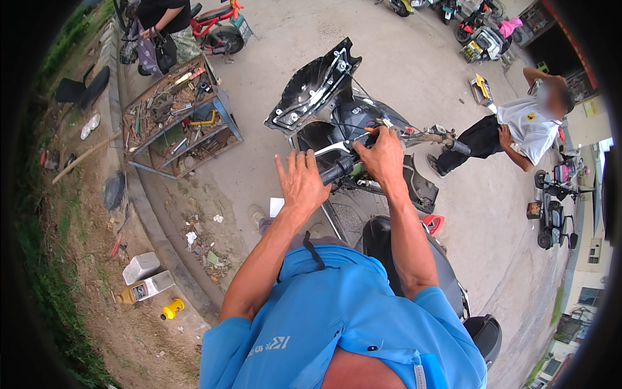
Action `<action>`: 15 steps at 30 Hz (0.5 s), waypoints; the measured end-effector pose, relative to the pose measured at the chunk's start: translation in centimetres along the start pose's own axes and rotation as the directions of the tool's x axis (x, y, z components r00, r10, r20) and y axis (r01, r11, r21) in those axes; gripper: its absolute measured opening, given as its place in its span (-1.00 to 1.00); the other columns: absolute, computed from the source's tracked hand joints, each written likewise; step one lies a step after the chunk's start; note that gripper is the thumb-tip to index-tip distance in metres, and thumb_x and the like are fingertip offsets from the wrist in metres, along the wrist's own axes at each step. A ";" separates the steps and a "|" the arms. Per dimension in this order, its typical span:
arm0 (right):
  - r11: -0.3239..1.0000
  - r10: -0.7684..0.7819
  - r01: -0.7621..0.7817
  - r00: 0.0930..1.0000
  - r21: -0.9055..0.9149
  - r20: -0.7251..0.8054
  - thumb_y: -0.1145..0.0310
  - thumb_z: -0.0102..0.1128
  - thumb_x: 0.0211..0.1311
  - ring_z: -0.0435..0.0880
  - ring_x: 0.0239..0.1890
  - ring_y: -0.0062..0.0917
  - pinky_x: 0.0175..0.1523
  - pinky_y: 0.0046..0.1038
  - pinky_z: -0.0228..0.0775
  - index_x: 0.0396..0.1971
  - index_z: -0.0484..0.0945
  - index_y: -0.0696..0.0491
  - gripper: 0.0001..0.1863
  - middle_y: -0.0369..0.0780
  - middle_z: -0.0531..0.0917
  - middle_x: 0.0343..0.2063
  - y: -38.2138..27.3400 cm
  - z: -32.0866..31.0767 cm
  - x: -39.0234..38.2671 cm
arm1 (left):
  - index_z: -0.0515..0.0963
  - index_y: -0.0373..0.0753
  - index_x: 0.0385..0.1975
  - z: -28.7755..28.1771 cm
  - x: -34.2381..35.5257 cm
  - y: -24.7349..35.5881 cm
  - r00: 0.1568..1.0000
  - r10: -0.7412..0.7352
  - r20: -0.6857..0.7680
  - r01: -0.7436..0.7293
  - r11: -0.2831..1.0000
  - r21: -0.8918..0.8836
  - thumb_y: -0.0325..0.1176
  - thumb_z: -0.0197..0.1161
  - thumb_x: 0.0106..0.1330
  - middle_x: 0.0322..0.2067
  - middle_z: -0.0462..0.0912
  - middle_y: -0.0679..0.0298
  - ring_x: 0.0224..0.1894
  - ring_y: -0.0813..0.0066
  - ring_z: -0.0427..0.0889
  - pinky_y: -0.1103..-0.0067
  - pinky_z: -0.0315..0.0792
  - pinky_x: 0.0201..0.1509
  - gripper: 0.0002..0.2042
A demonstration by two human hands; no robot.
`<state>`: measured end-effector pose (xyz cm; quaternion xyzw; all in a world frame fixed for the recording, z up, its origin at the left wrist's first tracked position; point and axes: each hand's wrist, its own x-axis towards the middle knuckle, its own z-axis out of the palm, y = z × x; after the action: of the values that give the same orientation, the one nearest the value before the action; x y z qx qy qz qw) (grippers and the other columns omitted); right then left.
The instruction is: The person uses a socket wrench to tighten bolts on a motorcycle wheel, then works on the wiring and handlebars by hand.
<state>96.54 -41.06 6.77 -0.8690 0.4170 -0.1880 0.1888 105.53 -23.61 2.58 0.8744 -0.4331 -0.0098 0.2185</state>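
In front of me stands a partly stripped scooter [382, 117] with its handlebar and wiring bare. My left hand [301, 180] is at the outer end of a black handlebar grip [337, 171], its fingers stretched and spread beyond the silver brake lever [332, 148]. At the inner end of that grip, my right hand [385, 157] has its thumb and fingers bent in close to the handlebar, beside a small orange part; what they pinch is hidden. A black body panel [314, 87] with a silver inner face rises past the hands. The other handlebar grip [459, 148] points right.
A blue metal tool cart [223, 117] full of tools stands at the left. On the right a person [518, 123] in a white shirt stands near the scooter. Another person [172, 19] is at the upper left by a red bike [220, 29]. Bottles and blocks lie lower left.
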 end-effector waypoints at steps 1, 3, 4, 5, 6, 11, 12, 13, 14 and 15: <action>0.999 0.027 -0.028 0.999 0.023 0.023 0.16 0.49 -0.12 0.63 -0.11 -0.09 0.03 -0.18 0.48 -0.18 0.57 0.27 -0.43 0.04 0.62 -0.20 0.0 -0.1 0.1 | 0.39 -0.42 0.17 0.0 0.0 -0.1 1.000 -0.001 -0.001 0.001 1.000 -0.001 -0.18 0.55 -0.11 0.07 0.51 -0.01 0.28 0.01 0.34 -0.10 -0.04 0.43 -0.20; 0.999 0.042 -0.043 0.998 0.016 0.043 0.16 0.50 -0.13 0.63 -0.10 -0.10 0.05 -0.19 0.47 -0.18 0.57 0.26 -0.43 0.04 0.62 -0.19 -0.1 -0.3 0.2 | 0.38 -0.42 0.17 0.1 0.0 -0.1 1.000 0.003 -0.001 -0.003 1.000 0.000 -0.18 0.56 -0.11 0.08 0.51 -0.01 0.28 0.01 0.34 -0.10 -0.04 0.43 -0.19; 0.998 0.058 -0.059 0.996 0.010 0.062 0.16 0.51 -0.15 0.63 -0.08 -0.11 0.06 -0.20 0.47 -0.19 0.57 0.25 -0.43 0.04 0.62 -0.18 -0.2 -0.4 0.3 | 0.38 -0.42 0.17 0.1 0.1 -0.2 1.000 0.004 -0.004 -0.004 1.000 -0.004 -0.18 0.56 -0.11 0.08 0.51 -0.01 0.28 0.01 0.34 -0.10 -0.04 0.43 -0.19; 0.998 0.056 -0.057 0.997 0.006 0.059 0.16 0.51 -0.15 0.63 -0.08 -0.11 0.06 -0.20 0.47 -0.19 0.57 0.25 -0.43 0.04 0.62 -0.18 -0.2 -0.4 0.6 | 0.38 -0.43 0.17 0.1 0.1 -0.2 1.000 0.004 -0.002 -0.004 1.000 -0.009 -0.18 0.56 -0.12 0.08 0.51 -0.01 0.28 0.01 0.34 -0.10 -0.04 0.43 -0.19; 0.997 0.071 -0.072 0.995 0.010 0.073 0.16 0.51 -0.16 0.62 -0.07 -0.11 0.08 -0.21 0.46 -0.18 0.56 0.25 -0.42 0.04 0.62 -0.17 0.0 -0.5 0.7 | 0.38 -0.43 0.17 0.1 0.0 -0.1 1.000 0.005 0.004 -0.005 1.000 -0.010 -0.18 0.57 -0.12 0.08 0.51 -0.01 0.28 0.01 0.34 -0.10 -0.05 0.43 -0.18; 0.999 0.036 -0.036 0.998 0.006 0.044 0.09 0.50 -0.16 0.61 -0.12 -0.18 0.02 -0.25 0.46 -0.22 0.55 0.25 -0.40 0.00 0.61 -0.20 0.7 0.0 0.9 | 0.38 -0.42 0.17 0.1 0.0 0.0 1.000 0.004 -0.002 -0.004 1.000 -0.009 -0.17 0.58 -0.14 0.08 0.51 -0.01 0.28 0.02 0.35 -0.10 -0.05 0.43 -0.17; 0.999 0.043 -0.043 0.998 -0.001 0.043 0.10 0.51 -0.17 0.61 -0.12 -0.18 0.02 -0.25 0.46 -0.22 0.54 0.25 -0.40 0.00 0.60 -0.20 0.5 0.0 0.9 | 0.38 -0.42 0.17 0.1 0.0 -0.1 1.000 0.001 -0.002 -0.001 1.000 -0.004 -0.17 0.58 -0.14 0.08 0.52 -0.01 0.28 0.03 0.35 -0.10 -0.05 0.43 -0.17; 0.999 0.049 -0.049 0.998 -0.008 0.041 0.11 0.51 -0.18 0.60 -0.11 -0.18 0.02 -0.25 0.45 -0.21 0.54 0.25 -0.40 0.00 0.60 -0.20 0.4 0.0 0.9 | 0.38 -0.42 0.17 0.2 0.0 -0.1 1.000 0.000 -0.003 0.000 1.000 -0.007 -0.17 0.58 -0.14 0.08 0.52 -0.01 0.28 0.03 0.35 -0.10 -0.05 0.43 -0.17; 0.999 0.048 -0.048 0.998 -0.010 0.041 0.11 0.51 -0.18 0.60 -0.11 -0.18 0.02 -0.25 0.45 -0.21 0.54 0.25 -0.40 0.00 0.60 -0.20 0.3 -0.2 0.9 | 0.38 -0.42 0.17 0.1 0.0 -0.1 1.000 0.002 -0.013 -0.002 1.000 -0.011 -0.17 0.58 -0.14 0.08 0.52 -0.01 0.28 0.03 0.35 -0.10 -0.04 0.43 -0.17; 0.998 0.054 -0.055 0.997 0.008 0.057 0.16 0.50 -0.16 0.60 -0.08 -0.16 0.05 -0.23 0.45 -0.20 0.53 0.24 -0.42 0.00 0.60 -0.18 0.0 -0.5 0.9 | 0.38 -0.42 0.16 0.1 0.0 -0.1 1.000 0.004 -0.023 -0.005 1.000 -0.015 -0.17 0.58 -0.14 0.07 0.52 0.00 0.27 0.04 0.35 -0.10 -0.04 0.43 -0.17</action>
<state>96.79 -41.88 7.36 -0.8614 0.4342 -0.1600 0.2095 105.55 -23.57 2.42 0.8719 -0.4324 -0.0026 0.2299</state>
